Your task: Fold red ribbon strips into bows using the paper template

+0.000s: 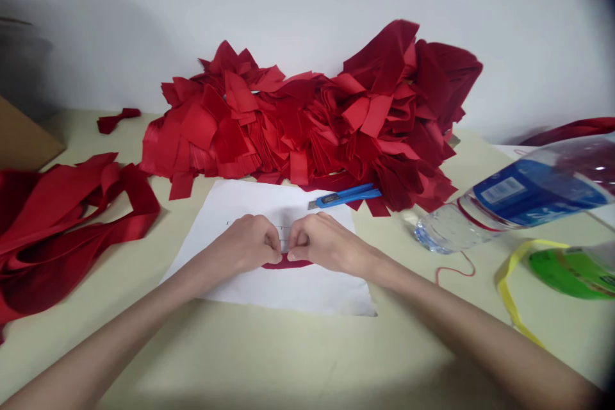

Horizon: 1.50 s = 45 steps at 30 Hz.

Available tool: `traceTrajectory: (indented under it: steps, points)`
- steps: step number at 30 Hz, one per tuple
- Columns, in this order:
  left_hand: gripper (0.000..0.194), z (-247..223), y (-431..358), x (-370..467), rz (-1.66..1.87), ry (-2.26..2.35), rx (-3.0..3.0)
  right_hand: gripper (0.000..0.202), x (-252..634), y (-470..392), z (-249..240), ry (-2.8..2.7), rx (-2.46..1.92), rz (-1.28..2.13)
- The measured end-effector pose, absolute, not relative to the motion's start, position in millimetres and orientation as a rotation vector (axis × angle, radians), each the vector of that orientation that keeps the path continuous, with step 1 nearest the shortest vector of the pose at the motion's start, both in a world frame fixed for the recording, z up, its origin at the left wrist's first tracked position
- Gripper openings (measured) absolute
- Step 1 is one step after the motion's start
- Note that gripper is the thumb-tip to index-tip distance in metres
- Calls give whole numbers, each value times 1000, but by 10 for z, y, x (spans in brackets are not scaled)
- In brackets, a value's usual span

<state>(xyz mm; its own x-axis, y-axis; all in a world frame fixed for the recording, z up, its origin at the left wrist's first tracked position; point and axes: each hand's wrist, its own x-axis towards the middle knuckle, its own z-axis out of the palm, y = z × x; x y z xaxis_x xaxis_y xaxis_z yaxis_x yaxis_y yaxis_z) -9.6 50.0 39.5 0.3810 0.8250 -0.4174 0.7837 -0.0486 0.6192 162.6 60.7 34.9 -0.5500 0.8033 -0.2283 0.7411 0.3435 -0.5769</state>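
Both hands meet over a white sheet of paper (pixel 307 300) that has thin ruled lines drawn on it. A short dark red ribbon piece (pixel 287 262) lies across the paper under my fingertips. My left hand (pixel 252 242) is closed in a pinch at the left part of the ribbon. At its right part, my right hand (pixel 329 242) pinches in the same way, a small gap away from the left. Just beyond the right hand, a blue utility knife (pixel 348 195) rests over the paper's far edge.
A big heap of cut red ribbon pieces (pixel 298 122) spreads along the wall. Long red ribbon (pixel 120 224) lies loosely folded at left, near a cardboard box (pixel 24 141). At right lie a clear plastic bottle (pixel 523 192), a green-labelled bottle (pixel 571 271) and a yellow strip (pixel 509 288).
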Motion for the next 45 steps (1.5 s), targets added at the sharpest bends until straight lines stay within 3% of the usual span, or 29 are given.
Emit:
traceTrajectory:
  steps: [13, 17, 25, 32, 38, 45]
  points:
    - [4, 419, 687, 21, -144, 1496, 1817, 8, 1568, 713, 366, -2646, -1437, 879]
    - [11, 375, 691, -13, -126, 1458, 1884, 6, 1601, 647, 330, -2682, -1364, 823]
    - [19, 269, 303, -100, 176, 1453, 2219, 16, 1725, 316, 69, -2735, -1018, 99]
    - [26, 64, 153, -209, 403, 1152, 2835, 24, 1785, 298, 31, -2781, -749, -178]
    - [26, 22, 111, -281, 466, 884, 3141, 22, 1834, 317, 54, -2850, -525, -273]
    - [22, 33, 91, -283, 259, 814, 3297, 21, 1908, 281, 35, -2852, -540, -222]
